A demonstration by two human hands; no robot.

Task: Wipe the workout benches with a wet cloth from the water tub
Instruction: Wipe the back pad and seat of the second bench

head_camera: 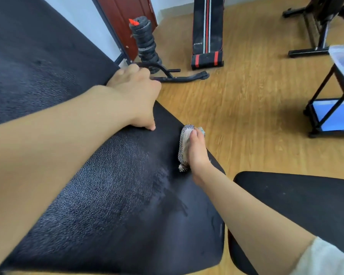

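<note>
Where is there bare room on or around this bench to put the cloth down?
The black textured bench pad is bare between the left hand and the right hand holding the checked cloth, and toward its near end. The wooden floor beyond is bare. Crowded beside the black weight-plate stack.

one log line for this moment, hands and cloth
phase: wiping | right hand: holds cloth on bench pad | left hand: grips bench pad end
</note>
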